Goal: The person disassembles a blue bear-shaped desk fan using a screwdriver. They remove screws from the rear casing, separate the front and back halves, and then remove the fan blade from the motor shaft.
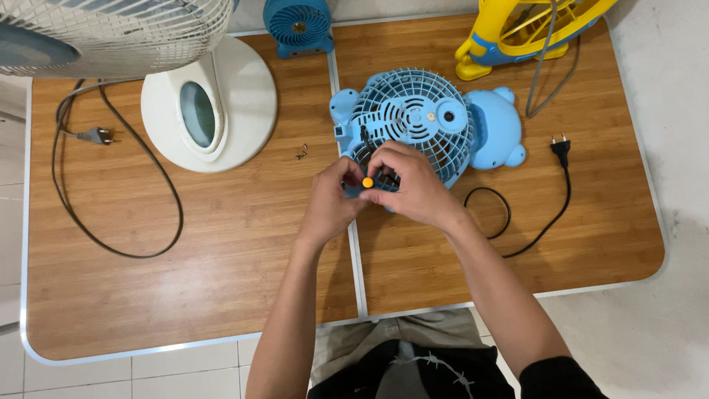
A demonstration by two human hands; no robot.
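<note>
A light blue table fan (421, 118) lies face down on the wooden table (221, 281), its grille back up and its bear-shaped base to the right. My left hand (332, 199) and my right hand (410, 185) meet at the fan's near edge. Between their fingertips is a small screwdriver with an orange end (367, 182), gripped by the right hand's fingers while the left hand steadies the fan's edge. The tool's tip is hidden by my fingers. The fan's black cord (517, 222) runs right to a plug (561, 148).
A white standing fan's round base (214, 103) and grille sit at the back left, its grey cord (111, 222) looping across the table. Small loose screws (301, 152) lie near the base. A small blue fan (299, 26) and a yellow fan (517, 33) stand at the back.
</note>
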